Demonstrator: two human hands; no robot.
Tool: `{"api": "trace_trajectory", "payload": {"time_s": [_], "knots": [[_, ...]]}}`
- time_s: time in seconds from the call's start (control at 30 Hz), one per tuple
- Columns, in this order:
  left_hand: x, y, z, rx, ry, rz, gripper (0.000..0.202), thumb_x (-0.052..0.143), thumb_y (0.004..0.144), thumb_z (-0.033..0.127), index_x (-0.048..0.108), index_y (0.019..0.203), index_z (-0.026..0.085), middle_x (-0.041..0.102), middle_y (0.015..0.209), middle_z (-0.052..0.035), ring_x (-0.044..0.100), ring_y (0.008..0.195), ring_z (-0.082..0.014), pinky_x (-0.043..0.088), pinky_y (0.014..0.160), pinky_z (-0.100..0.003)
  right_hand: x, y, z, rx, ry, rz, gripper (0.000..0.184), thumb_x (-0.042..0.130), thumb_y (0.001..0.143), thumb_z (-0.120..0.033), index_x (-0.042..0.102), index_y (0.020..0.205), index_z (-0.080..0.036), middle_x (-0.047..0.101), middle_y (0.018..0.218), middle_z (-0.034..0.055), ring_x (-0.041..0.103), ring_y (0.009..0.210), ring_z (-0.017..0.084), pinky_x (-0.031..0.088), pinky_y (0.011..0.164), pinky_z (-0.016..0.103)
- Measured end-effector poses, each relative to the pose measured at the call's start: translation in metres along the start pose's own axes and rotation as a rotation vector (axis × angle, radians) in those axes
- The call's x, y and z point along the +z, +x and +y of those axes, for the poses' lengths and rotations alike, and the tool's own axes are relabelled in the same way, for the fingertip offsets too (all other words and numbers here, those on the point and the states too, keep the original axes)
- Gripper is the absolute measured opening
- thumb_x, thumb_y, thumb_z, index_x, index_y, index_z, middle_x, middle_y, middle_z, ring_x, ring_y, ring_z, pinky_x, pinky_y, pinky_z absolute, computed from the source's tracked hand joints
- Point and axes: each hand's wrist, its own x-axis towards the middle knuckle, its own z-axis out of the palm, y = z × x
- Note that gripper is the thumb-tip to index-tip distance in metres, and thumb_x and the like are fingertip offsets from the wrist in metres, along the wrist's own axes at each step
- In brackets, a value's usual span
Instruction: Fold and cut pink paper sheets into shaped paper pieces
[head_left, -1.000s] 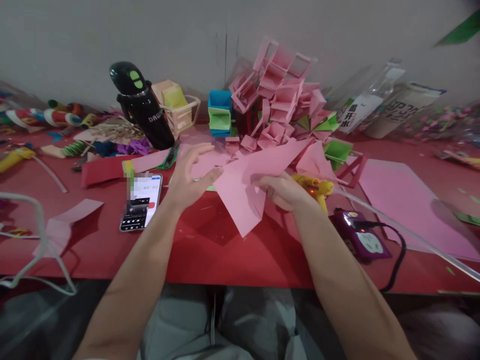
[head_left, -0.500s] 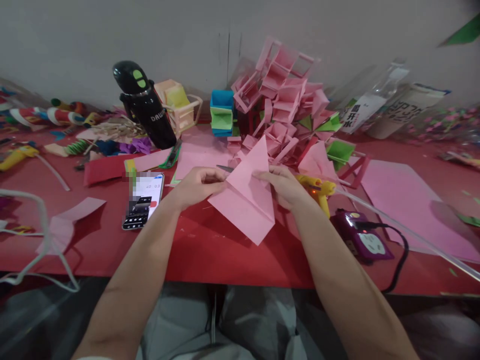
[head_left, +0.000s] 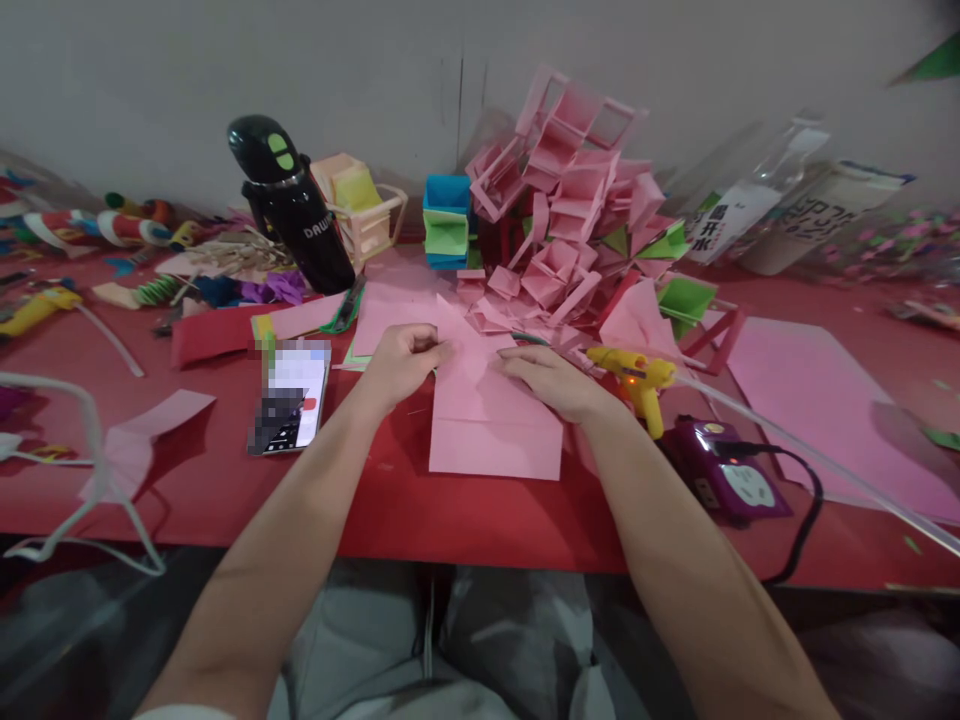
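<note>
A folded pink paper sheet [head_left: 491, 435] lies flat on the red table [head_left: 450, 510] in front of me. My left hand [head_left: 405, 362] is curled and pinches the sheet's upper left part. My right hand [head_left: 551, 380] lies on the sheet's upper right part, fingers pressed down on it. Just behind the hands rises a pile of pink folded paper frames [head_left: 570, 200].
A phone [head_left: 291, 398] lies left of the sheet. A yellow glue gun [head_left: 634, 375] and a purple power strip [head_left: 731, 478] with a black cord are on the right. A black bottle [head_left: 289, 205], blue and green paper boxes [head_left: 445, 222], a large pink sheet [head_left: 817, 400] and paper scraps surround them.
The pink sheet was held up off the table and turned between both hands; now it lies flat on the table with both hands pressing on its top.
</note>
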Motion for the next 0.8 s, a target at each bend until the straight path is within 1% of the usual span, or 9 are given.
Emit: {"api": "trace_trajectory", "payload": {"time_s": [0.17,0.27,0.37,0.43,0.5,0.57,0.63,0.73,0.8], "knots": [[-0.006,0.003,-0.002,-0.044,-0.050,0.098,0.037,0.079,0.071,0.040,0.052,0.059,0.017,0.048,0.059,0.0033,0.046,0.057,-0.0102,0.039,0.055,-0.025,-0.004,0.004,0.006,-0.035,-0.059,-0.050,0.027,0.062,0.081,-0.042,0.061,0.064,-0.021,0.061,0.075,0.0019,0.054,0.075,0.017,0.043,0.067,0.028],[-0.013,0.007,-0.006,-0.034,-0.086,0.207,0.039,0.081,0.069,0.037,0.049,0.056,0.017,0.047,0.057,0.0036,0.047,0.055,-0.0101,0.041,0.053,-0.024,-0.007,0.005,0.009,-0.086,-0.051,-0.060,0.026,0.060,0.080,-0.039,0.057,0.062,-0.021,0.054,0.068,0.0001,0.049,0.068,0.016,0.039,0.063,0.028],[-0.024,0.011,-0.011,-0.025,-0.133,0.299,0.036,0.082,0.067,0.032,0.051,0.055,0.017,0.047,0.057,0.0032,0.049,0.056,-0.0106,0.044,0.054,-0.025,-0.011,0.004,0.007,-0.154,-0.093,-0.122,0.024,0.060,0.080,-0.035,0.055,0.062,-0.021,0.047,0.063,-0.0025,0.042,0.061,0.013,0.033,0.058,0.028],[-0.031,0.013,-0.013,-0.034,-0.159,0.315,0.034,0.083,0.065,0.030,0.053,0.056,0.016,0.048,0.058,0.0028,0.051,0.056,-0.0108,0.046,0.054,-0.025,-0.014,0.001,0.003,-0.161,-0.104,-0.137,0.023,0.060,0.080,-0.034,0.056,0.062,-0.021,0.047,0.059,-0.0033,0.041,0.057,0.012,0.031,0.055,0.027],[-0.038,0.015,-0.014,-0.048,-0.180,0.348,0.031,0.083,0.063,0.029,0.056,0.056,0.016,0.050,0.059,0.0023,0.051,0.056,-0.0106,0.047,0.054,-0.026,-0.017,-0.001,0.001,-0.122,-0.089,-0.130,0.023,0.059,0.079,-0.033,0.057,0.060,-0.020,0.051,0.055,-0.0028,0.045,0.053,0.012,0.032,0.053,0.027],[-0.044,0.015,-0.012,-0.055,-0.216,0.408,0.028,0.083,0.063,0.028,0.059,0.059,0.015,0.054,0.061,0.0013,0.053,0.056,-0.0110,0.049,0.055,-0.026,-0.020,-0.001,0.000,-0.081,-0.054,-0.107,0.023,0.059,0.077,-0.032,0.059,0.058,-0.020,0.056,0.052,-0.0011,0.050,0.051,0.013,0.033,0.051,0.027],[-0.049,0.014,-0.009,-0.061,-0.275,0.459,0.024,0.082,0.065,0.028,0.062,0.064,0.015,0.058,0.063,-0.0001,0.058,0.059,-0.0128,0.052,0.057,-0.028,-0.021,0.000,0.001,-0.091,0.038,-0.024,0.023,0.061,0.077,-0.032,0.062,0.059,-0.019,0.060,0.055,0.0011,0.053,0.053,0.013,0.037,0.051,0.027],[-0.049,0.013,-0.005,-0.055,-0.351,0.482,0.021,0.080,0.068,0.029,0.065,0.072,0.015,0.064,0.068,-0.0017,0.063,0.064,-0.0155,0.057,0.062,-0.031,-0.016,0.005,0.005,-0.150,0.231,0.170,0.021,0.067,0.080,-0.040,0.070,0.075,-0.019,0.068,0.074,0.0027,0.059,0.065,0.014,0.044,0.058,0.026],[-0.044,0.013,-0.005,-0.034,-0.379,0.473,0.021,0.079,0.070,0.030,0.065,0.077,0.015,0.066,0.071,-0.0021,0.065,0.067,-0.0164,0.059,0.065,-0.032,-0.010,0.008,0.007,-0.169,0.291,0.192,0.027,0.074,0.078,-0.046,0.072,0.087,-0.021,0.071,0.085,0.0024,0.062,0.075,0.015,0.049,0.066,0.026]]}}
